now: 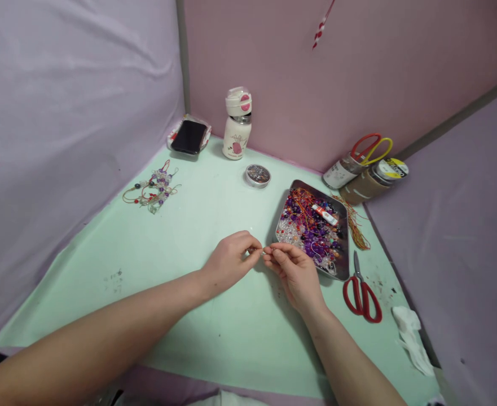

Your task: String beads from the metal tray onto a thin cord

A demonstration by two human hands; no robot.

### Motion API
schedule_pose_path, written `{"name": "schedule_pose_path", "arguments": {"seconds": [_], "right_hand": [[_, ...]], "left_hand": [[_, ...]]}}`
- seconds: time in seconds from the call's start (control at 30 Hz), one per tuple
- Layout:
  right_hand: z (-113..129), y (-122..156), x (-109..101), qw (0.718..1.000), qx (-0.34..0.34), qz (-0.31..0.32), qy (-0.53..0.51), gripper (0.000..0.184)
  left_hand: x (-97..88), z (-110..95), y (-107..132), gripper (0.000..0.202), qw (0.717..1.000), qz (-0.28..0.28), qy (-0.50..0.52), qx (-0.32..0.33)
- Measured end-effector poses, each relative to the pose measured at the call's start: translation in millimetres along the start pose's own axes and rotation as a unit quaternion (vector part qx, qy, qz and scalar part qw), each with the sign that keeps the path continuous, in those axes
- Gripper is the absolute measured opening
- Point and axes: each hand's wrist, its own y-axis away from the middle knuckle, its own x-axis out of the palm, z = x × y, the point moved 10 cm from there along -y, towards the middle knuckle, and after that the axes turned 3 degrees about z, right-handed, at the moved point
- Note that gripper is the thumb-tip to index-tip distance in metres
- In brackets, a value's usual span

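Above the middle of the table, my left hand (233,259) and my right hand (297,273) meet fingertip to fingertip, both closed in a pinch. Something tiny sits between the fingertips, too small to make out. Right behind my right hand stands a dark metal tray (347,254) full of loose purple, clear, red and dark beads (293,231) with tangled orange-red cords. A small red-and-white tube (325,215) lies on the beads. Red-handled scissors (362,299) rest on the table right of the tray.
Finished-looking beaded strings (157,189) lie at the left. Behind are a phone (191,137), a white bottle (237,132) and a round clear container (257,176). Jars (366,186), one with scissors in it, cords (357,228) and crumpled tissue (411,338) line the right side.
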Motion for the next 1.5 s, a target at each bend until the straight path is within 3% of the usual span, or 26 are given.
{"name": "schedule_pose_path", "arguments": {"seconds": [0.5,0.67,0.87,1.03,1.3,1.5], "right_hand": [[2,1,3,0.999,-0.017,0.007,0.04,0.023],[9,3,3,0.989,-0.061,0.006,0.136,0.019],[32,13,10,0.95,-0.162,0.006,0.265,0.014],[47,19,14,0.922,-0.231,-0.002,0.311,0.015],[55,25,12,0.905,-0.262,-0.025,0.335,0.014],[55,24,7,0.908,-0.267,-0.035,0.32,0.014]], "left_hand": [[1.1,1,-1,0.012,1.0,0.013,0.017,-0.023],[5.2,8,0,0.012,0.994,0.025,0.073,-0.073],[23.5,25,3,0.015,0.958,0.069,0.222,-0.167],[31.2,29,3,0.016,0.935,0.087,0.289,-0.188],[38.6,26,3,0.016,0.929,0.124,0.3,-0.179],[39.7,29,6,0.019,0.905,0.141,0.333,-0.222]]}}
